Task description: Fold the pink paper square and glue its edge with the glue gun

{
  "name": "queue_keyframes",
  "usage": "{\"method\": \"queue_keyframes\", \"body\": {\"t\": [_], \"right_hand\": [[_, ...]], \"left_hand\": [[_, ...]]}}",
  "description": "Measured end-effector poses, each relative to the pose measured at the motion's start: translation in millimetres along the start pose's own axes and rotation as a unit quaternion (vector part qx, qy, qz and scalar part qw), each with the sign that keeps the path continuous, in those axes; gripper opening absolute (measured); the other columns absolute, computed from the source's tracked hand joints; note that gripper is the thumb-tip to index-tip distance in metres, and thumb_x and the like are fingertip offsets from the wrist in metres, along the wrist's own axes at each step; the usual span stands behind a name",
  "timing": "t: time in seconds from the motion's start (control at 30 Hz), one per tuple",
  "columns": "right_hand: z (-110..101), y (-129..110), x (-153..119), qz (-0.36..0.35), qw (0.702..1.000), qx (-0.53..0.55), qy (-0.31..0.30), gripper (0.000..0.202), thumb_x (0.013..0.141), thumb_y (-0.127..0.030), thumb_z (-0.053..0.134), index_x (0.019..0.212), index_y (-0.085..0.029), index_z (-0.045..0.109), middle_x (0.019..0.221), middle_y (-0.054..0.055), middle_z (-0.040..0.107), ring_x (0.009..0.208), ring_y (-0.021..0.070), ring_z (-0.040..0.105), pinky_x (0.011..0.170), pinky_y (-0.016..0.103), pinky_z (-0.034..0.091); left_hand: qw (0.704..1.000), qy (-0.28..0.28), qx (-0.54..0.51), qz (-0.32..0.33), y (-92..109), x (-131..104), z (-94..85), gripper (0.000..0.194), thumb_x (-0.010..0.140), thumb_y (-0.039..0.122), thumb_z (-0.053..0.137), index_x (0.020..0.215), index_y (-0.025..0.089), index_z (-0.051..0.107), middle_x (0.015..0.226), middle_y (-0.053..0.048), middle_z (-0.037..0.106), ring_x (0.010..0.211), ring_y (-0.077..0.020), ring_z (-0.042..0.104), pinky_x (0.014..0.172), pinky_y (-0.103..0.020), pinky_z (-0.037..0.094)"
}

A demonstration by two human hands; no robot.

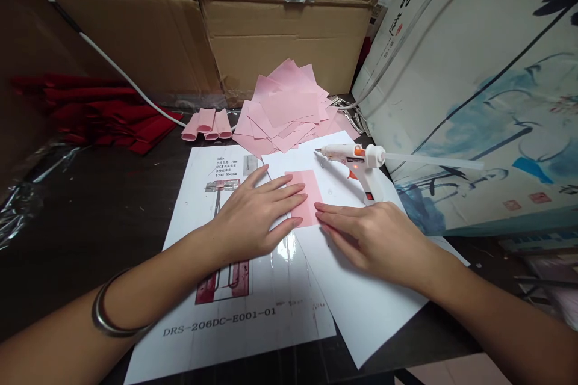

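A small pink paper rectangle (310,189) lies on a white sheet (361,295) in the middle of the dark table. My left hand (253,213) lies flat with its fingertips pressing the pink piece's left edge. My right hand (374,234) rests palm down just right of it, fingertips touching the piece's lower right corner. Neither hand grips anything. A white glue gun (356,159) with an orange trigger stands on the white sheet just behind my right hand, its nozzle pointing left.
A pile of pink paper pieces (286,111) lies behind, with pink rolled tubes (208,123) to its left and red pieces (103,114) at far left. A printed sheet (235,325) lies under my left hand. Cardboard boxes (271,36) stand behind; a painted bag (487,90) stands to the right.
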State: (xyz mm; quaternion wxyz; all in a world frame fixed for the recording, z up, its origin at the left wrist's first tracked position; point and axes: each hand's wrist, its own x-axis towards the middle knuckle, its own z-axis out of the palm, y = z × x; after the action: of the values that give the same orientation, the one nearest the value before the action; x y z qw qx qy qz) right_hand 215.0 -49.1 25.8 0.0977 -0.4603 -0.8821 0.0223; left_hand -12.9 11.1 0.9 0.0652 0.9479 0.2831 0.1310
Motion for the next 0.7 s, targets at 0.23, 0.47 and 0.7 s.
{"method": "queue_keyframes", "body": {"t": [0.23,0.47,0.7], "right_hand": [[1.1,1.0,0.8,0.012,0.999,0.001,0.039,0.026,0.091,-0.02,0.051,0.103,-0.02,0.074,0.1,0.004,0.076,0.072,0.0185,0.073,0.065,0.029,0.056],[6.0,5.1,1.0,0.044,0.991,0.024,0.121,0.026,0.089,-0.019,0.053,0.104,-0.019,0.074,0.109,0.001,0.074,0.09,0.0209,0.073,0.074,0.033,0.06],[10.8,3.6,4.4,0.024,0.998,0.042,0.041,0.028,0.092,-0.023,0.051,0.113,-0.023,0.07,0.119,-0.004,0.069,0.09,0.0201,0.073,0.078,0.037,0.06]], "left_hand": [[1.0,-0.007,-0.004,-0.004,-0.7,0.3,-0.5,0.042,0.097,0.037,0.043,0.133,0.017,0.054,0.14,-0.005,0.054,0.136,-0.027,0.043,0.117,-0.057,0.015],[0.999,-0.017,-0.028,-0.019,-1.4,1.4,-0.7,0.041,0.096,0.037,0.046,0.133,0.02,0.054,0.14,-0.004,0.054,0.136,-0.0265,0.043,0.117,-0.059,0.012],[0.999,-0.004,-0.048,-0.024,-3.4,-0.9,1.1,0.042,0.095,0.039,0.047,0.133,0.022,0.054,0.139,-0.004,0.055,0.136,-0.0248,0.043,0.119,-0.055,0.001]]}}
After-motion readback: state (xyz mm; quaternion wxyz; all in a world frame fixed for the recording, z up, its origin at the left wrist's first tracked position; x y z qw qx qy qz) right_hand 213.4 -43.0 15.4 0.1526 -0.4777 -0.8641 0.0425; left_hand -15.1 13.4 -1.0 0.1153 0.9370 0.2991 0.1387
